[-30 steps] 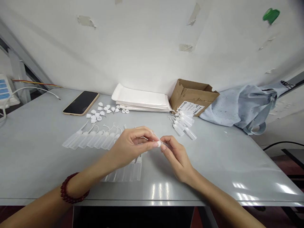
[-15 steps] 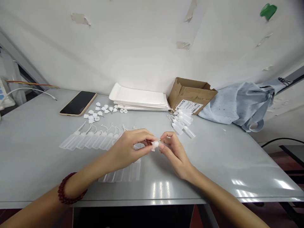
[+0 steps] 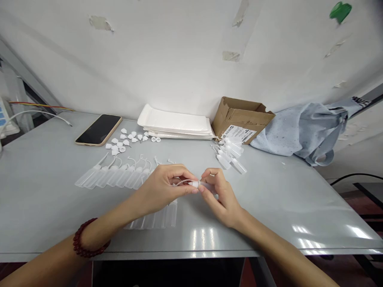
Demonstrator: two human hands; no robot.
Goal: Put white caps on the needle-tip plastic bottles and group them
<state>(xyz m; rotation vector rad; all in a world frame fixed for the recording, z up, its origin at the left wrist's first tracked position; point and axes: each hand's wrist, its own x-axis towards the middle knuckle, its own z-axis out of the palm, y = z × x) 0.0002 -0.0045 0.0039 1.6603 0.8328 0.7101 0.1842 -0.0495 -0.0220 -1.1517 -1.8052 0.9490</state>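
Note:
Between my two hands a small translucent plastic bottle (image 3: 206, 186) lies on its side, held above the table. My left hand (image 3: 166, 183) pinches its white cap (image 3: 195, 184), and a thin strap (image 3: 183, 181) curves back from the cap toward my palm. My right hand (image 3: 220, 195) is closed around the bottle's body, which its fingers partly hide. Left of my hands a row of capped bottles (image 3: 112, 175) lies on the table. More bottles (image 3: 161, 215) lie in a row under my left forearm, partly covered by it.
Loose white caps (image 3: 122, 139) are scattered beside a phone (image 3: 98, 130). Behind them lies a stack of white envelopes (image 3: 176, 122). At the back right stand a cardboard box (image 3: 242, 117) and several bottles (image 3: 229, 153) in a pile. Blue cloth (image 3: 296, 127) lies at the right.
The cap and bottle have turned, so the cap now points left with its strap showing and more of the bottle's body is visible. My hands have shifted only slightly.

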